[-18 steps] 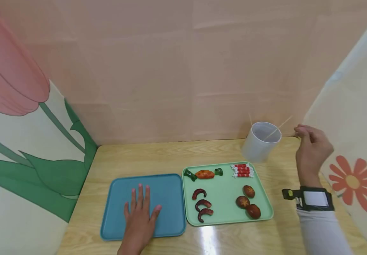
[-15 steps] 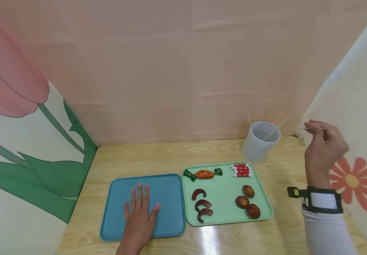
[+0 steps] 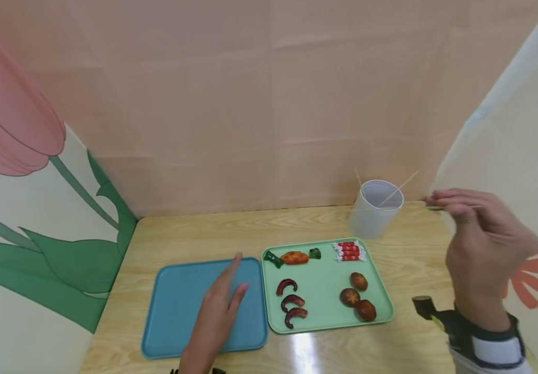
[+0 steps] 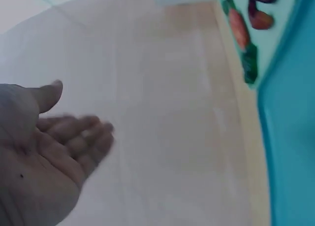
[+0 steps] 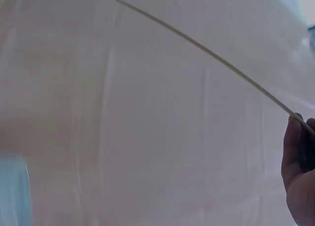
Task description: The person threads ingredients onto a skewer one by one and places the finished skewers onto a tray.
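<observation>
Right hand [image 3: 481, 244] raised over the desk's [image 3: 180, 234] right edge, fingers [image 3: 451, 200] pinching a thin wooden skewer [image 3: 456, 207] held about level, well above the surface. In the right wrist view, skewer [image 5: 211, 56] running slantwise from the fingertips [image 5: 295, 152] across blurred pink backdrop, free along its whole visible length.

Just left of that hand, near the back edge, white cup [image 3: 374, 209] with two more sticks [image 3: 397, 189] leaning out of it. Apart from the held skewer, not touching.

Left hand [image 3: 217, 311] lifted and tilted over the blue tray [image 3: 170, 306], near its right rim, fingers straight and released, holding nothing. In the left wrist view, palm [image 4: 39, 157] open, blurred.

Green tray [image 3: 329, 319] just beside the blue one, rims nearly touching. On it: carrot piece [image 3: 294, 257] with green bits at the far left corner, red-and-white bundle [image 3: 349, 251] at the far right, three dark curled pieces [image 3: 289, 301] at left, three brown mushrooms [image 3: 356, 297] at right. Bare green middle between the groups.

Open wood between the trays and the back wall, and along the near edge. Printed panels closing in left and right.
</observation>
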{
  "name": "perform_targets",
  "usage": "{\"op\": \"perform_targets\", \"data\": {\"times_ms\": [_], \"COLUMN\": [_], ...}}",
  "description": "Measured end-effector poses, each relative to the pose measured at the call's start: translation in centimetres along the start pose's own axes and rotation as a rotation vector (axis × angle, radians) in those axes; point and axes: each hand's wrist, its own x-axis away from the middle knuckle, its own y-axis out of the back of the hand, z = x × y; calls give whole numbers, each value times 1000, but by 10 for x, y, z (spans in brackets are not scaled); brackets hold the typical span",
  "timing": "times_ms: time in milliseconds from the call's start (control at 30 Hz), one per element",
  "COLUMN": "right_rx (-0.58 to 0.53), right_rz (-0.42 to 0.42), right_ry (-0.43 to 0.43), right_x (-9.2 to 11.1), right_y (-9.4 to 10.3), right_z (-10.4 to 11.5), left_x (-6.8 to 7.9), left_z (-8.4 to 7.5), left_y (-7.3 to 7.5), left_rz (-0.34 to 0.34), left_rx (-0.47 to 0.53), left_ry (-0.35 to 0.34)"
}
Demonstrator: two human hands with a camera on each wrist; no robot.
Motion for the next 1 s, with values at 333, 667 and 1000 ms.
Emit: {"op": "perform_targets", "data": {"times_ms": [333,667,1000], "right_rx": [52,88,640], "right_rz": [502,619,991], "right_ry": [-71,-192,-492], "right_x": [78,106,143], "right_y": [-34,-46,-36], "right_z": [-15,-20,-88], "left_x": [-13,-7,3], "left_z": [-25,-21,-5], "left_y": [-19,-25,-16], "left_rz": [-159,-187,-242], "left_rx": [69,65,221], "left_ry": [-456,-420,-60]}}
